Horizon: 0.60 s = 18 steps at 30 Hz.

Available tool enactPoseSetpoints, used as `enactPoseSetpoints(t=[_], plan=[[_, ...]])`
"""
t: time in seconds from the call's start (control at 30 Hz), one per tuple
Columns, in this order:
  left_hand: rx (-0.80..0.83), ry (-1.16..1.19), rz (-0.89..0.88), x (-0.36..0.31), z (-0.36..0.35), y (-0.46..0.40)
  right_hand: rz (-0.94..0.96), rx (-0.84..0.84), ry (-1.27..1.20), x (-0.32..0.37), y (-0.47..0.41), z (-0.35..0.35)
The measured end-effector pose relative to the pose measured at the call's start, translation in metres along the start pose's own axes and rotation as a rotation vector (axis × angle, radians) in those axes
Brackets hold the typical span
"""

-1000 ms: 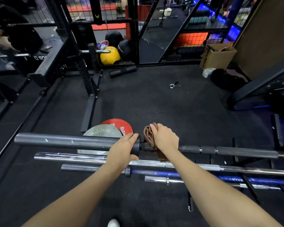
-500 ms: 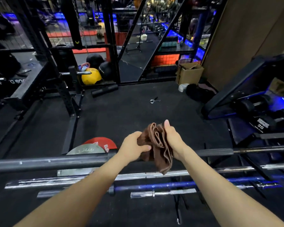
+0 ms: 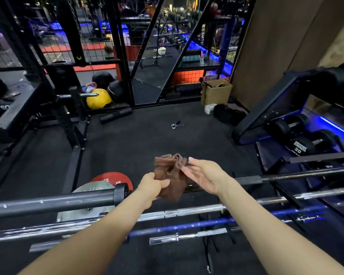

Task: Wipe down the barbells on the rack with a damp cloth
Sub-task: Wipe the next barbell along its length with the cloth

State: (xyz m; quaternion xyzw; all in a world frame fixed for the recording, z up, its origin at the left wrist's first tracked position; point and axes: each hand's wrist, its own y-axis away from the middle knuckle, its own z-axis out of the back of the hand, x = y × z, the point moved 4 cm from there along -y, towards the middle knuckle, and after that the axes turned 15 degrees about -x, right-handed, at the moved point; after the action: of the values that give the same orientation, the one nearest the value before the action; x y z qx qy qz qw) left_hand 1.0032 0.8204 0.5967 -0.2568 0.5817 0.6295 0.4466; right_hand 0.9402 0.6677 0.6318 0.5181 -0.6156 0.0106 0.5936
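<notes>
Head view looks down over two bare forearms reaching out above a low rack of barbells. A brown cloth [image 3: 170, 175] hangs bunched and creased in the air, its folds gathered at the top and its lower edge dangling in front of the nearest bar. The left hand [image 3: 152, 186] grips the cloth's left side, fingers and thumb curled into the fabric. The right hand [image 3: 204, 176] is spread, fingers nearly straight and slightly blurred, with the fingertips at the cloth's right edge; whether they press it cannot be told. Just below and behind the hands runs the dark grey barbell [image 3: 54, 203], its thick sleeve reaching left and its thin shaft continuing right past the right wrist. Nearer the body lie a chrome barbell [image 3: 187, 212], then a blue barbell [image 3: 177, 227], then a short chrome bar [image 3: 187, 236], all roughly parallel. A red weight plate [image 3: 109, 178] and a grey weight plate [image 3: 91, 189] rest on the black floor beyond the dark bar.
</notes>
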Motion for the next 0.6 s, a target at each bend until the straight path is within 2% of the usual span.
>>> enactPoseSetpoints(t=[0.03,0.17,0.27,0.33,0.43,0.53,0.6], plan=[[0.024,0.032,0.037,0.002,-0.002,0.001,0.035,0.028,0.036,0.0,0.0,-0.002],[0.085,0.118,0.09,0.005,-0.013,0.007,0.459,-0.016,0.694,-0.016,-0.007,-0.004],[0.126,0.229,0.16,0.014,-0.024,0.015,0.735,-0.043,0.92,-0.026,-0.015,-0.004],[0.082,0.149,0.16,0.03,-0.024,0.013,0.886,0.041,1.083,-0.037,-0.019,-0.005],[0.026,-0.207,-0.073,0.047,-0.01,0.007,0.966,0.105,1.231,-0.058,-0.02,-0.001],[-0.189,-0.574,-0.482,0.032,0.024,0.006,1.025,0.05,1.261,-0.061,-0.018,-0.005],[-0.3,-0.77,-0.733,0.017,0.041,0.005,1.189,0.028,1.405,-0.066,-0.016,-0.009]])
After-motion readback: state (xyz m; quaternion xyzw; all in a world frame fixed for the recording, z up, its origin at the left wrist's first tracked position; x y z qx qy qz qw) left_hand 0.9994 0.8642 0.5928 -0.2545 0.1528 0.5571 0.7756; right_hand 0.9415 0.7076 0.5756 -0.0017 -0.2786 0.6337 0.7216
